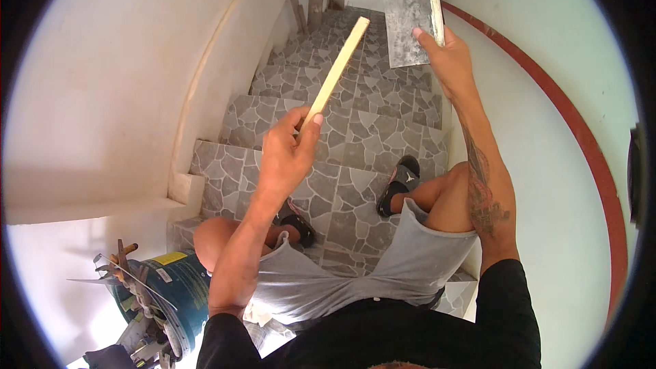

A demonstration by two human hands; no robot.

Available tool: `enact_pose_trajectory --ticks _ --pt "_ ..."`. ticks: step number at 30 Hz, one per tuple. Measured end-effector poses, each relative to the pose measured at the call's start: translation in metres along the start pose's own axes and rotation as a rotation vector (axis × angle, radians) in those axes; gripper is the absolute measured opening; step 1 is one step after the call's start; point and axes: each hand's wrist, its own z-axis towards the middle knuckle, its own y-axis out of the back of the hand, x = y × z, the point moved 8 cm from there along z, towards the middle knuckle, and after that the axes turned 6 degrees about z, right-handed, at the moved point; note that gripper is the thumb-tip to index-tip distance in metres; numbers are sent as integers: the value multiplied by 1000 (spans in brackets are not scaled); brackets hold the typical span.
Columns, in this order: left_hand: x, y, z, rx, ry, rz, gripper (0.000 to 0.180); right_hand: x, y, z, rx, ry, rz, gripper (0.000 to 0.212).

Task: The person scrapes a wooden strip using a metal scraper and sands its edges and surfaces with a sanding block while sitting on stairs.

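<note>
My left hand (pixel 285 154) is closed round the lower end of a slim pale-yellow stick (pixel 338 67), which slants up and to the right over the stairs. My right hand (pixel 449 60) grips a wide putty scraper (pixel 406 24) by its pale, smeared spine on the right side. Its flat rectangular grey metal blade has dark smudges and faces me, with my thumb pressed on it. Stick and scraper are apart, both held in the air ahead of me.
I sit on stairs (pixel 328 143) tiled in a grey stone pattern, descending ahead. A dark green bucket (pixel 188 294) full of hand tools stands at my lower left. A white wall (pixel 116 96) rises at left. A red-brown band (pixel 557 99) runs along the right wall.
</note>
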Motion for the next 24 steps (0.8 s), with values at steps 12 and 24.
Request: enact_pose_trajectory --ticks 12,24 --pt "17 -1 14 -20 48 -405 20 -30 -120 -98 906 26 -546 41" --pt "26 46 24 -44 149 -663 23 -14 -166 -142 1139 100 -525 31"
